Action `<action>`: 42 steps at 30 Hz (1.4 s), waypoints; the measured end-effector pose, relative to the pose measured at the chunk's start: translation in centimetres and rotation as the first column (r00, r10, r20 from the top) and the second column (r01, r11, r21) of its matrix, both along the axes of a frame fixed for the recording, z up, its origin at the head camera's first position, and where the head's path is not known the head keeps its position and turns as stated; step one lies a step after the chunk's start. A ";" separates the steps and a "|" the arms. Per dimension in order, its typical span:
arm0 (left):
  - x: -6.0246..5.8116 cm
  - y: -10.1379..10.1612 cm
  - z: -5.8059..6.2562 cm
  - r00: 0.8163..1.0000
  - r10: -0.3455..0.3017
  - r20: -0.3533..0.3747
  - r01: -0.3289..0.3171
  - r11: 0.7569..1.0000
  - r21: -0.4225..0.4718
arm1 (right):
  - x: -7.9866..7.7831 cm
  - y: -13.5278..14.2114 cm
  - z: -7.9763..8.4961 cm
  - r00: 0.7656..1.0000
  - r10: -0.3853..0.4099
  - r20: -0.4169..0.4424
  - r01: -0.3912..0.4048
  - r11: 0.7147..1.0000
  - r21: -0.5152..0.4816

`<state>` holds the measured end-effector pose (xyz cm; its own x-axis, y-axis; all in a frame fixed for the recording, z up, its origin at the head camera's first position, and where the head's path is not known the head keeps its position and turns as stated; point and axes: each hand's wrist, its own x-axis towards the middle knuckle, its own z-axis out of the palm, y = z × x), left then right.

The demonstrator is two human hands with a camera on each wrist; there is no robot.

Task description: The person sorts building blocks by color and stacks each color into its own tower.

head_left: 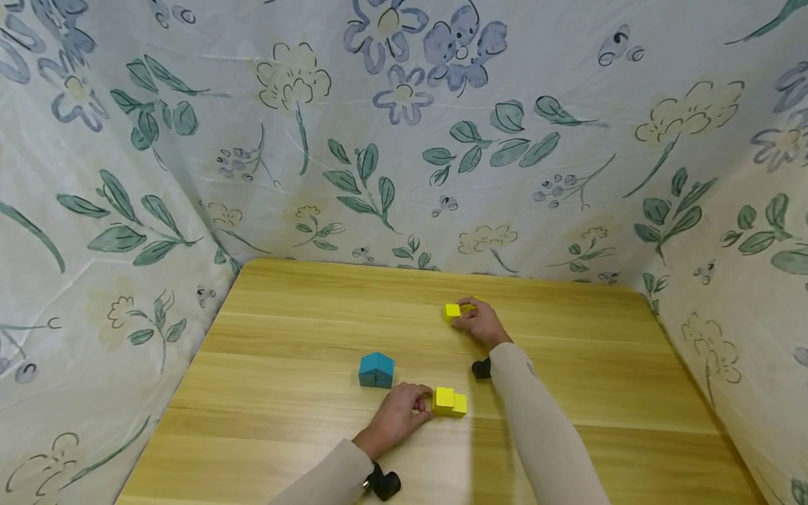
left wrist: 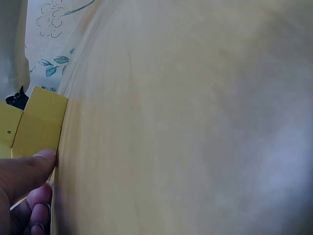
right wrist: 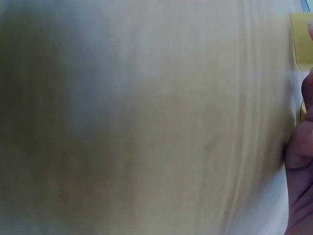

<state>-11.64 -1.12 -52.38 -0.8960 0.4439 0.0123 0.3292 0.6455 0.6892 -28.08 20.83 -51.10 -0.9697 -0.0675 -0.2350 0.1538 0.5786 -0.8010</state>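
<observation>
Near the middle front of the table, my left hand (head_left: pixel 396 415) holds a yellow block (head_left: pixel 443 400) at its left side, with thumb and index finger at its edges. A second, lower yellow block (head_left: pixel 460 405) sits against its right side. In the left wrist view the thumb (left wrist: pixel 34 169) lies on the yellow block (left wrist: pixel 41 122). Farther back, my right hand (head_left: pixel 481 324) pinches a small yellow block (head_left: pixel 452 313) between thumb and fingertips. Another yellow piece (head_left: pixel 470 303) shows behind those fingers, mostly hidden. The right wrist view catches only part of that hand (right wrist: pixel 301 147) and a yellow block (right wrist: pixel 303 41).
A blue house-shaped block (head_left: pixel 376 370) stands left of the yellow pair, just beyond my left hand. The wooden table (head_left: pixel 303 308) meets floral cloth (head_left: pixel 391 175) at the back and both sides. Black wrist cameras (head_left: pixel 385 484) hang under both sleeves.
</observation>
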 end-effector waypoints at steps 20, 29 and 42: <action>0.1 0.0 0.1 1.000 -0.003 -0.015 0.003 1.000 0.006 | 1.6 0.1 -0.1 0.993 0.062 -0.100 -0.053 0.994 0.093; 0.1 0.0 0.1 1.000 -0.007 -0.022 0.008 1.000 0.008 | 2.8 0.3 0.6 0.998 0.050 -0.039 -0.051 0.999 -0.009; 0.1 -0.1 0.0 1.000 0.002 0.000 -0.002 1.000 0.001 | 6.3 2.1 2.3 0.990 0.103 -0.101 -0.110 0.992 -0.060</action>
<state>-11.50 -1.18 -52.35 -0.8971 0.4416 0.0132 0.3279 0.6456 0.6897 -21.74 22.94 -48.84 -0.9741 -0.1839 -0.1315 0.0135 0.5333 -0.8458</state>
